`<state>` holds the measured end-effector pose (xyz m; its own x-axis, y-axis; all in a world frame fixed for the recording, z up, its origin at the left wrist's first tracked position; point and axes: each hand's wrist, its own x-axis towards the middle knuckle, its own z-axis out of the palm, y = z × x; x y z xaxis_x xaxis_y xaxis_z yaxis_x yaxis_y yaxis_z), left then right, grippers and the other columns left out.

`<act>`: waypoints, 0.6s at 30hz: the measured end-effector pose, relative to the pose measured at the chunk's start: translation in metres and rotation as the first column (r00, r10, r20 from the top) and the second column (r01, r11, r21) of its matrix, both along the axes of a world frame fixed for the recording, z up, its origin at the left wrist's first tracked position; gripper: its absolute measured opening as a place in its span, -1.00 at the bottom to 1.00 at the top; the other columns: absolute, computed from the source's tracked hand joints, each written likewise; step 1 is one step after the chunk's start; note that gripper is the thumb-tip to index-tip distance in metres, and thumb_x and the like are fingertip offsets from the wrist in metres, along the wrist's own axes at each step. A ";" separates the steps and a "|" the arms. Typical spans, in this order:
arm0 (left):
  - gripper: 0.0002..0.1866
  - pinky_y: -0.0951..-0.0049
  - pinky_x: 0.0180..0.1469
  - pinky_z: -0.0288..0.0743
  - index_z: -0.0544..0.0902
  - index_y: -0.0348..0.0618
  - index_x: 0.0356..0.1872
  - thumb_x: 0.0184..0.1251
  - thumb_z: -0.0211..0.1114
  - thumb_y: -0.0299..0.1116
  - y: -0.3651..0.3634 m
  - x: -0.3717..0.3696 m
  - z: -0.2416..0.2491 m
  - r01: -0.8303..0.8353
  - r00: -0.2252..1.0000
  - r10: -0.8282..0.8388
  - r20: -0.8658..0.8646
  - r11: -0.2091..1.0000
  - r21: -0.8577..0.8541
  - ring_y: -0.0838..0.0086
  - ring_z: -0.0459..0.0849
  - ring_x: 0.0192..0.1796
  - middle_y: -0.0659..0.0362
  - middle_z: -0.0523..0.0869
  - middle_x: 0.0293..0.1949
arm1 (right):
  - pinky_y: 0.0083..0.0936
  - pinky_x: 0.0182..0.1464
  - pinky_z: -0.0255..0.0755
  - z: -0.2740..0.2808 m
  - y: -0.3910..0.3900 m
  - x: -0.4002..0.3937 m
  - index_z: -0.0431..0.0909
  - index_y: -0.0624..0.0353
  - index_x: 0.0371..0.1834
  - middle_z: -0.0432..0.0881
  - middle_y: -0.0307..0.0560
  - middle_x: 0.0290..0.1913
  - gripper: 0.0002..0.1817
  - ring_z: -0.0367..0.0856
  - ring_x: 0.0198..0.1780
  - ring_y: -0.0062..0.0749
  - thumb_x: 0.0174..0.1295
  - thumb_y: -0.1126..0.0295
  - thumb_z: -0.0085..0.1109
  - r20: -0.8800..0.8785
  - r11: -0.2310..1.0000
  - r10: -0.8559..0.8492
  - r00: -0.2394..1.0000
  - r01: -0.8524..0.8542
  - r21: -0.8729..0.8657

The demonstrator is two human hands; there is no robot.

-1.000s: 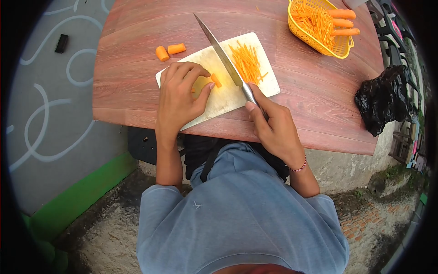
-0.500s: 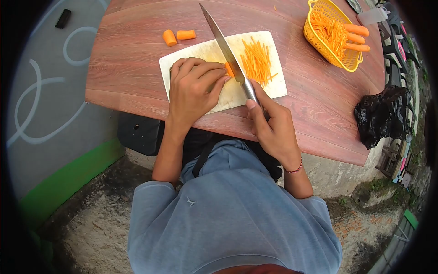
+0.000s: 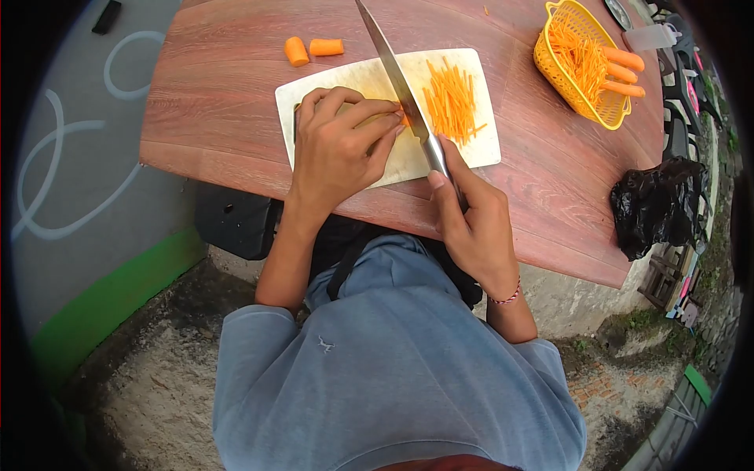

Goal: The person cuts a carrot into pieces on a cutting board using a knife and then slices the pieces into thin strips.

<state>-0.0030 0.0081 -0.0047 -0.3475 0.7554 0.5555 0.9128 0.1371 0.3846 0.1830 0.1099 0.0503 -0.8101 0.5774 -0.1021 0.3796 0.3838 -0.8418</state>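
My right hand (image 3: 473, 214) is closed round the metal handle of a large kitchen knife (image 3: 398, 77), its blade pointing away from me over the white cutting board (image 3: 361, 71). Bent fingers of my left hand (image 3: 342, 149) press a piece of carrot (image 3: 405, 118) against the board, just left of the blade. Most of that piece is hidden under the fingers. To the right of the knife lies a loose pile of carrot strips (image 3: 452, 102). Two short carrot chunks (image 3: 296, 52) rest on the table beyond the board.
A yellow plastic basket (image 3: 558, 78) with shredded carrot and whole carrots (image 3: 624, 59) stands at the table's far right. Behind it is a clear plastic bottle (image 3: 650, 37). A black plastic bag (image 3: 660, 204) hangs by the right edge of the wooden table (image 3: 228, 102).
The view has shifted slightly. My left fingertips now sit closer to the blade, and less of the carrot piece shows. Both hands keep their hold.
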 end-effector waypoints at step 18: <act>-0.83 0.12 0.29 0.41 0.93 -0.04 -0.20 0.16 0.62 -0.42 0.001 0.003 0.002 -0.016 1.000 0.016 0.002 1.000 0.013 0.34 0.75 -0.01 0.34 0.91 -0.11 | 0.04 -0.27 0.59 -0.013 -0.006 -0.027 0.45 0.38 0.52 0.72 0.34 -0.26 -0.50 0.74 -0.31 0.28 0.60 0.38 0.16 -0.005 0.956 0.013 1.000 -0.011 0.293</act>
<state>0.0001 0.0093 -0.0032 -0.3604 0.7425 0.5646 0.9099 0.1466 0.3880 0.1564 0.1036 0.0375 -0.8175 0.5710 0.0754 0.3682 0.6188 -0.6940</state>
